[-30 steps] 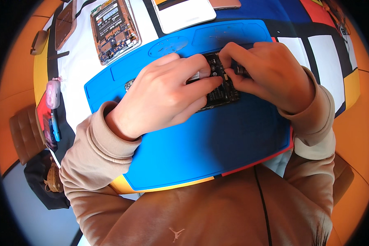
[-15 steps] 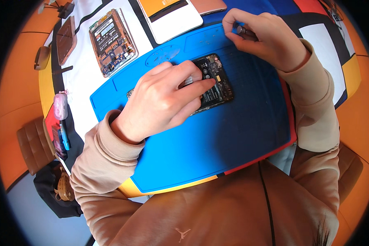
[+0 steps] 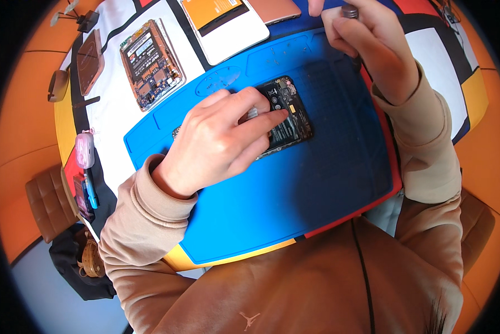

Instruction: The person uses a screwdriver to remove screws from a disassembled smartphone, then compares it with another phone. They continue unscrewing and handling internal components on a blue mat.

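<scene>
An opened phone [image 3: 291, 119] lies on a blue work mat [image 3: 250, 217], its black battery and part of its circuit board exposed. My left hand [image 3: 219, 139] covers much of the phone, its bent fingers gripping and pressing on it; one fingertip rests beside the board. Further back, at the mat's far right edge, my right hand [image 3: 372, 42] is closed round a small dark screwdriver [image 3: 349, 11] with a ridged metal cap. Its lower part is mostly hidden by my fingers. Several tiny screws [image 3: 286, 54] are scattered in the mat's far compartment.
Another opened phone [image 3: 151, 67] lies left of the mat. Behind the mat are a white phone back part [image 3: 233, 42] and a copper-coloured panel [image 3: 278, 10]. Along the left side sit a brown phone cover [image 3: 90, 64], a pink case [image 3: 85, 150] and a blue pen [image 3: 91, 192].
My right hand has risen and shifted to the right, turning the screwdriver so that its cap points upward. My left hand stays on the phone.
</scene>
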{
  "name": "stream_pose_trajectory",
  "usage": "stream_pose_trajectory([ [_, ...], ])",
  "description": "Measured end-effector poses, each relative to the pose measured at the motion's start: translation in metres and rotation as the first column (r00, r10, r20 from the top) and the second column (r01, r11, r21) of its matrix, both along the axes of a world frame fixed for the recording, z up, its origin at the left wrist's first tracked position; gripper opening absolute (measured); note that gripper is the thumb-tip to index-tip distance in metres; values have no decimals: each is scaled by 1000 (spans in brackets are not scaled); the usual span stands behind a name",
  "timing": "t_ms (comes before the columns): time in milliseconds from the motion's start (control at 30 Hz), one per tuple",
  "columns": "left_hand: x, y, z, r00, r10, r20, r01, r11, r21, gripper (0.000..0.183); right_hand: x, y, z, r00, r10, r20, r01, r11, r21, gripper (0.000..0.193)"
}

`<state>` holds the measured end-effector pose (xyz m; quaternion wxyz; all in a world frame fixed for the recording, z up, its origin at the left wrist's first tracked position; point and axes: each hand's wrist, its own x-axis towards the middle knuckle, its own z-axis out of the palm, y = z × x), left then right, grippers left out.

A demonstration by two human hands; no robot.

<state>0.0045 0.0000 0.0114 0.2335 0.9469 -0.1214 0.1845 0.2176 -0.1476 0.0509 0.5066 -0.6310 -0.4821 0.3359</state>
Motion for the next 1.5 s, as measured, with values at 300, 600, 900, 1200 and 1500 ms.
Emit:
stream_pose_trajectory([
  [300, -1, 1, 4, 994, -98, -39, 100, 994, 45, 33, -39, -14, -19, 981, 150, 120, -179, 939, 293, 18],
  [600, 0, 0, 4, 992, -120, -49, 121, 992, 33, 32, -33, -12, -32, 934, -2, 356, -202, 821, 533, 15],
  [900, 0, 1, 0, 996, 72, 53, -75, 995, 61, 23, -20, -3, -43, 952, -134, 275, -94, 728, 679, 17],
  [1200, -17, -22, 40, 914, 366, -175, -271, 872, 407, 60, -7, 3, -43, 966, -254, -44, 242, 838, 490, 20],
  [1500, -32, -22, 53, 865, 357, -354, -230, 907, 353, 80, -2, 17, -59, 954, -266, -140, 301, 832, 466, 22],
])
